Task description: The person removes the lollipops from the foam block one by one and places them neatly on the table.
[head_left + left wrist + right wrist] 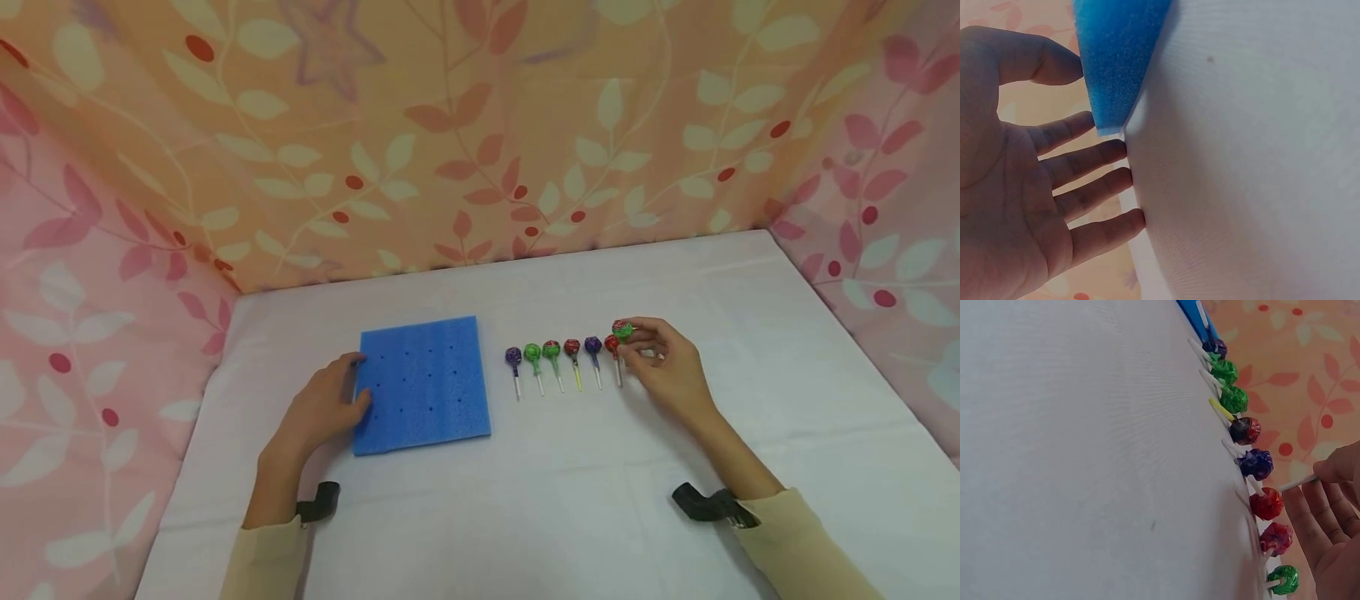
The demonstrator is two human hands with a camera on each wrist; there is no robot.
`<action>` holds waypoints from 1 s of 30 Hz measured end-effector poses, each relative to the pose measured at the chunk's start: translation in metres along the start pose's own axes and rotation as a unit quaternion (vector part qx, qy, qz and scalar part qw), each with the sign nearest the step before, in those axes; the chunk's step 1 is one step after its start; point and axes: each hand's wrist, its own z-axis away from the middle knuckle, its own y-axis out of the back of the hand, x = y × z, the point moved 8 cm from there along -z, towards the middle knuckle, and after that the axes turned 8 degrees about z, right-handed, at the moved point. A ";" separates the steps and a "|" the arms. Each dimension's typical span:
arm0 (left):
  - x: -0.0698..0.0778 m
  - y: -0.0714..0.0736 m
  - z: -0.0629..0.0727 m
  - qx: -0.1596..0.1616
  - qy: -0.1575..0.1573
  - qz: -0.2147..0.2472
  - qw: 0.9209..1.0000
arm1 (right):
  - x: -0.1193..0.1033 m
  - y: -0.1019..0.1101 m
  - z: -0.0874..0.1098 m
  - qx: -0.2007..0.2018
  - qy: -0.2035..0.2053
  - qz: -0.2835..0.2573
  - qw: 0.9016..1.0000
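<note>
A blue foam board (pixel 420 387) with several small holes lies on the white table. At its left edge is my left hand (pixel 322 408), its thumb and index finger touching the foam (pixel 1116 62) and its other fingertips on the cloth. To the right of the board, wrapped lollipops form a row, from a purple lollipop (pixel 513 357) to a red lollipop (pixel 612 343). My right hand (pixel 667 367) is at the right end, beside a green-and-red lollipop head (pixel 622 329). In the right wrist view its thumb and fingers pinch a white lollipop stick (pixel 1300 482); which head this belongs to is unclear.
A pink lollipop (pixel 1275 539) and a green lollipop (pixel 1284 579) sit near the right hand. Behind the table (pixel 570 500) hangs an orange leaf-patterned curtain (pixel 487 125); pink patterned cloth (pixel 900 183) borders the sides. A black wrist mount (pixel 705 502) sits below each hand.
</note>
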 end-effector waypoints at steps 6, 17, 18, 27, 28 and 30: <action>0.002 -0.001 0.001 0.006 -0.007 -0.001 1.000 | 0.008 0.013 0.003 -0.001 -0.010 -0.012 1.000; 0.000 -0.003 0.003 0.004 -0.005 -0.002 1.000 | 0.021 0.036 0.005 0.017 -0.018 0.008 1.000; 0.001 -0.003 0.003 0.006 -0.007 -0.001 1.000 | 0.023 0.037 0.006 0.018 -0.018 0.011 1.000; 0.000 -0.003 0.003 0.004 -0.004 -0.004 1.000 | 0.035 0.051 0.005 0.044 -0.020 0.056 0.997; 0.001 -0.002 0.002 0.005 -0.006 -0.005 1.000 | 0.037 0.053 0.005 0.047 -0.022 0.065 0.997; 0.002 0.000 0.002 0.007 -0.009 -0.004 1.000 | 0.040 0.055 0.005 0.051 -0.028 0.084 0.995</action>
